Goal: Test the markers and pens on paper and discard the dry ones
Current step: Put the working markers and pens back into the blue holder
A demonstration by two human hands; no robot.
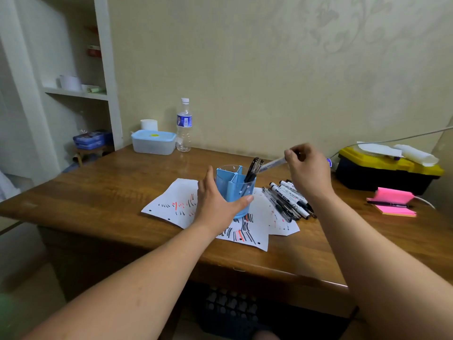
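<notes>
Sorting step, head view. The right hand (308, 173) pinches a light-barrelled pen (272, 164) at its rear end. The barrel slants down and to the left, and its front end is close to the dark pens (253, 168) standing in the right compartment of the blue pen holder (232, 192). Whether the pen is going in or coming out cannot be told. The left hand (215, 204) grips the holder, with the thumb across its near wall and the fingers on the far left side, steadying it on the marked paper (176, 195). Both forearms reach forward over the surface (98, 192).

The sheets already carry many black and red strokes, so testing looks well advanced. A loose pile of markers and pens (289, 200) lies just right of the holder. The next move calls for aim — guiding the tip past the standing pens without tipping the holder.
</notes>
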